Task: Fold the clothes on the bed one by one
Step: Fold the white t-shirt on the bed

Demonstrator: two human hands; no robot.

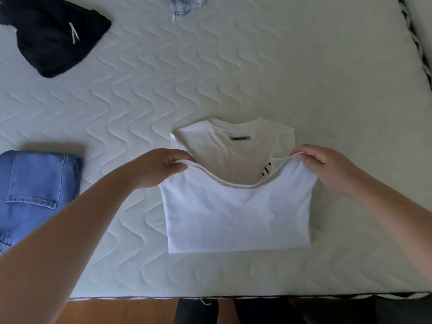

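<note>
While both hands' fingers [180,163] pinch it, shirt hem [236,183] sags between

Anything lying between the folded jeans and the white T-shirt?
No. In the head view, only bare quilted mattress lies between the folded jeans and the white T-shirt; the left forearm crosses above that stretch.

White T-shirt [236,213] with dark neck label and black print inside, on off-white bed [233,73] quilted in wavy chevrons, black-and-white edging at the far right; faded blue denim jeans [35,190], black garment [53,38] with white drawstring, pale blue-and-white plaid cloth [184,5], orange-brown wooden floor [126,311].
</note>
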